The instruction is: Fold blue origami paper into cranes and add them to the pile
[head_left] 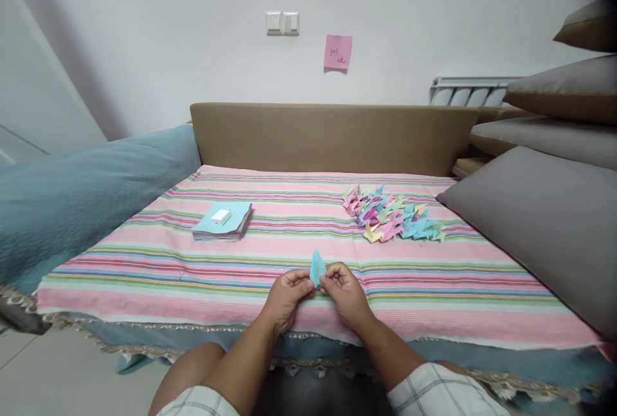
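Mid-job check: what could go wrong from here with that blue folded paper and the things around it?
The blue folded paper is pinched between the left hand and right hand; uneven pulling might tear or miscrease it.
The colorful folded pieces lie close to the grey cushion; if it slid, it could crush some.
The paper stack has a small white block on top; a bump might scatter sheets.

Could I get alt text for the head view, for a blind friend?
A person's left grip and right grip pinch a folded blue paper over a striped cloth. Farther back, a paper stack topped by a white block lies left, a cluster of colourful folded papers right.
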A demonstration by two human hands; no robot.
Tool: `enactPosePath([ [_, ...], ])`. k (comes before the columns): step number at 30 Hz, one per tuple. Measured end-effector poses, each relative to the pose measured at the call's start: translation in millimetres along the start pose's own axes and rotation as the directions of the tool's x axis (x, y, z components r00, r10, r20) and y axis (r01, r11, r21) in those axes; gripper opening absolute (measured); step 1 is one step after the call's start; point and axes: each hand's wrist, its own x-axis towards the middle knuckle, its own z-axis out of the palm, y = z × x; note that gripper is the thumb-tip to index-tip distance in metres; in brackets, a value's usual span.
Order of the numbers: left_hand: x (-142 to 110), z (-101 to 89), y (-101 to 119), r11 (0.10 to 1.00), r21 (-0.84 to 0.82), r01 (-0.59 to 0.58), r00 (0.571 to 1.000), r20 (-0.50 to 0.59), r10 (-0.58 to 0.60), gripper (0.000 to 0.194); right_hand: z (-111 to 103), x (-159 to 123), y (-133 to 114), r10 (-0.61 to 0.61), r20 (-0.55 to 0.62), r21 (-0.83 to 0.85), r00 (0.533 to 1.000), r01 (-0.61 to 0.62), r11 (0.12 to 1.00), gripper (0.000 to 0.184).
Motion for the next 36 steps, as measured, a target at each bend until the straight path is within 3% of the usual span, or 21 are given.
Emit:
enactPosePath([
  [9, -2, 2.5, -1, 0.992, -0.095, 0.087, 0.996, 0.025, -0.085, 0.032, -1, -1, -6, 0.094, -0.008, 0.017, 0.996, -0.094, 0.995, 0.034],
  [22, -2, 8.0, -6, 0.995, 0.009, -0.103, 0.993, -0.059, 0.103, 0.031, -4, -3, 8, -0.02, 0.066, -0.077, 0.998, 0.025, 0.997, 0.023],
  [27, -2, 10.2, -5, 0.988, 0.085, -0.13, 0.988, -0.078, 0.136, 0.033, -1, -4, 6, 0.029, 0.061, -0.026, 0.998, -0.027, 0.999, 0.028],
  [33, -2, 13.3, -3, 0.997, -0.028, -0.078, 0.997, -0.002, 0.078, 0.029, 1, -1, -2, 0.078, -0.001, 0.054, 0.997, -0.078, 0.995, 0.033],
  [36, -1, 13.7, -3, 0.993, 0.008, -0.119, 0.993, -0.015, 0.119, 0.025, 0, -2, -6, 0.07, -0.021, 0.067, 0.997, -0.069, 0.995, 0.033],
])
